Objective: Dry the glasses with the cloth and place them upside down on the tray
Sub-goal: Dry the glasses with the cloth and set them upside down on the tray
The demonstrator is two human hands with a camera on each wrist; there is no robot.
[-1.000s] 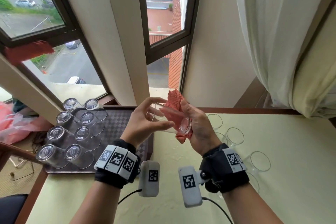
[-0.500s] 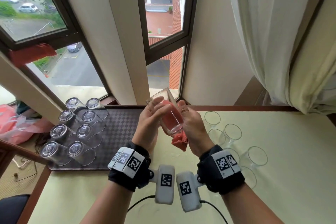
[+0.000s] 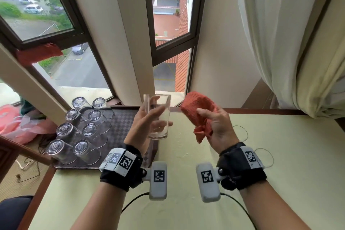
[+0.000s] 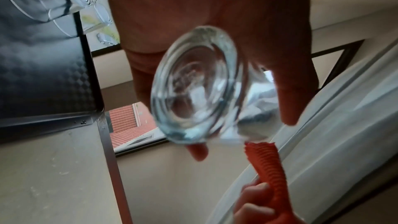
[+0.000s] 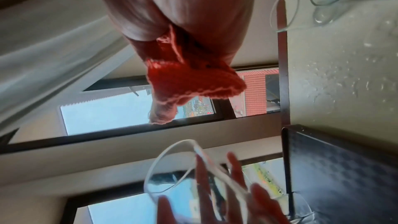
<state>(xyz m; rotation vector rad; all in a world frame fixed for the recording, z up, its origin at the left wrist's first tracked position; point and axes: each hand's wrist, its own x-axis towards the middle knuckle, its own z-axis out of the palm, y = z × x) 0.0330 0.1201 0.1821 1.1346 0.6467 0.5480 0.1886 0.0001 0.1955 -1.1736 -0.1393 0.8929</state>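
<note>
1. Between the left hand's curled fingers, a clear drinking glass is standing upright in the air.
2. Beside those fingers, not touching, the right hand is squeezing the red cloth.

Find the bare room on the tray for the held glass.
The tray's right half, between the eight upturned glasses and its right rim, is bare checkered surface. Its left half is crowded. The left hand holds the glass beside that gap.
</note>
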